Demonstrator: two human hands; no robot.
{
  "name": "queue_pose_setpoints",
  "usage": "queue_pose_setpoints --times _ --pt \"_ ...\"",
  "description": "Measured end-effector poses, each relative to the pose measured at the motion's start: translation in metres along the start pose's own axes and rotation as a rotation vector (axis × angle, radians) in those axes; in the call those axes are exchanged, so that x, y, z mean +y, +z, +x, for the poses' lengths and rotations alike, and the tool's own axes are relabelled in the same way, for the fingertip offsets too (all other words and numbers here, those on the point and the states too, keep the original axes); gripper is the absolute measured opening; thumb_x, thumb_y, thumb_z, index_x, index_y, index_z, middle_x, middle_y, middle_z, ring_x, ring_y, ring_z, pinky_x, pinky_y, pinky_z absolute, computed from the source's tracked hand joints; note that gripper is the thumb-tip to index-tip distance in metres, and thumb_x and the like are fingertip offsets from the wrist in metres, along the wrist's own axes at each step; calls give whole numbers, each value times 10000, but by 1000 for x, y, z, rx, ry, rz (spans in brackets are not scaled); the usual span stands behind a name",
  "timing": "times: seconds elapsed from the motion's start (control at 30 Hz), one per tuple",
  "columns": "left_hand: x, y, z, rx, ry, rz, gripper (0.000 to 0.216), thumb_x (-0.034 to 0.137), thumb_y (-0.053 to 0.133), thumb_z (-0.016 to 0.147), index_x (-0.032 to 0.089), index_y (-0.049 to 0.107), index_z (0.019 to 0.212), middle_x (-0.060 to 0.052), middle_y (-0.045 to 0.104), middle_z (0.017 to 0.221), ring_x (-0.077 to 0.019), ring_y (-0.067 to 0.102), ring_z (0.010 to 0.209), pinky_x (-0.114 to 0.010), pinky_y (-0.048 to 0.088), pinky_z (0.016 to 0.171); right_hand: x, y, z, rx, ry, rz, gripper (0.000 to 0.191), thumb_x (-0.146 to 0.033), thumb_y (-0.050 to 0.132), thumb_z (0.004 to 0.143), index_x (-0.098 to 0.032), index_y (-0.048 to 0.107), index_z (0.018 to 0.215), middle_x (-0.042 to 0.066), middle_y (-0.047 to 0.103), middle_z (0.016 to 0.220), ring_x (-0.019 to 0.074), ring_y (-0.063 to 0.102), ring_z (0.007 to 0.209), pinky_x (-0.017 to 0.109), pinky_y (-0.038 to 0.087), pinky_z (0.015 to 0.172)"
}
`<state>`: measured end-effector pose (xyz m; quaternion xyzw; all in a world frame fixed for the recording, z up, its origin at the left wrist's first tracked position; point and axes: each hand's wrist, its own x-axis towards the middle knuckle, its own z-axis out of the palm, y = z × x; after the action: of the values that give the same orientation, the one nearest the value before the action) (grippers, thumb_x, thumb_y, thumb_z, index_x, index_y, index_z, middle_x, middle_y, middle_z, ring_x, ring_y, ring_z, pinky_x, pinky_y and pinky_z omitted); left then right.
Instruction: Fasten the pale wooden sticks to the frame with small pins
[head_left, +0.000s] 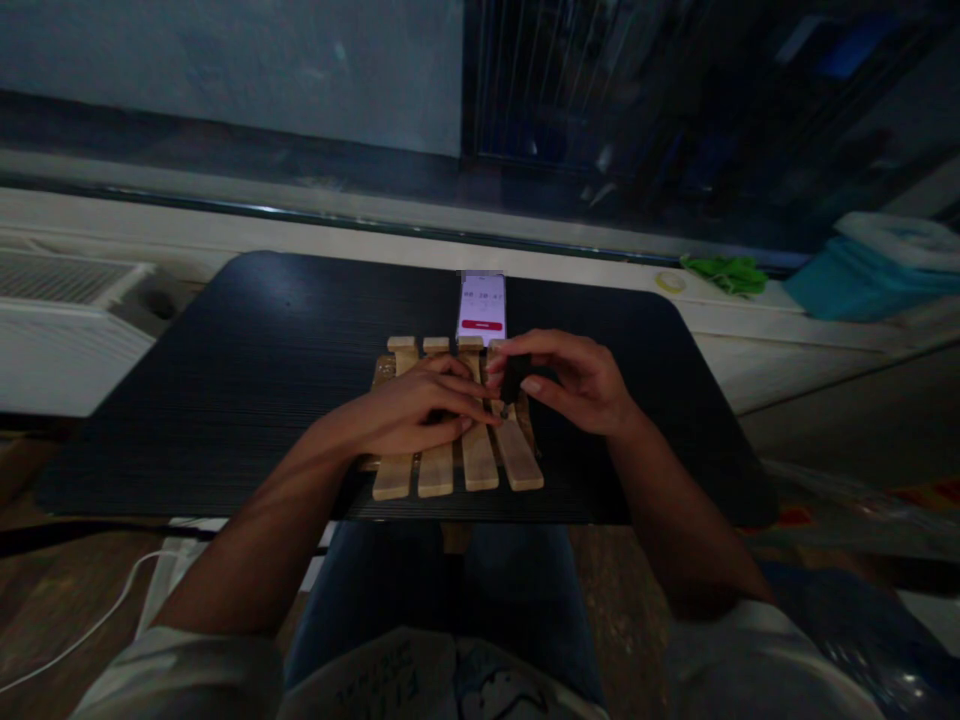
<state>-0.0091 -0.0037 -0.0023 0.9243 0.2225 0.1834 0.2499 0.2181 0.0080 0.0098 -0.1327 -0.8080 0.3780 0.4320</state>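
A set of several light wooden slats (457,462) lies side by side on a dark ribbed table (247,380). My left hand (409,412) rests flat across the slats, fingers stretched out and pressing them down. My right hand (574,380) hovers just right of it, its thumb and fingers pinched round a small dark object (514,378) that I cannot make out. A phone (481,308) with a lit screen lies just beyond the slats.
A white heater grille (67,320) stands to the left past the table edge. On the window ledge behind lie a green cloth (724,272), a tape roll (670,281) and a blue bag (862,280). A white cable (97,620) runs over the floor at lower left.
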Motion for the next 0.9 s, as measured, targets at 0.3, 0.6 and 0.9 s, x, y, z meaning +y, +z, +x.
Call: queue_pose_setpoints --times 0.3,0.6,0.9 --pt "0 -1 0 -26 -22 8 346 136 505 862 274 691 1119 -10 655 1207 -225 510 1094 -406 377 978 2 0 0 14 14 0 312 -215 626 844 -217 619 1155 32 703 976 123 667 823 287 563 739" --pt "0 0 0 -17 -18 6 355 126 515 852 285 688 1118 -4 660 1197 -223 518 1086 -403 380 975 5 2 1 53 27 -15 323 -279 670 815 -230 625 1132 8 683 940 105 649 802 253 552 712" --pt "0 0 0 -2 -4 3 350 126 512 863 276 684 1128 -4 660 1198 -220 519 1063 -400 380 960 5 1 1 75 3 -119 343 -326 693 790 -265 632 1121 -8 681 1002 99 620 799 243 518 706"
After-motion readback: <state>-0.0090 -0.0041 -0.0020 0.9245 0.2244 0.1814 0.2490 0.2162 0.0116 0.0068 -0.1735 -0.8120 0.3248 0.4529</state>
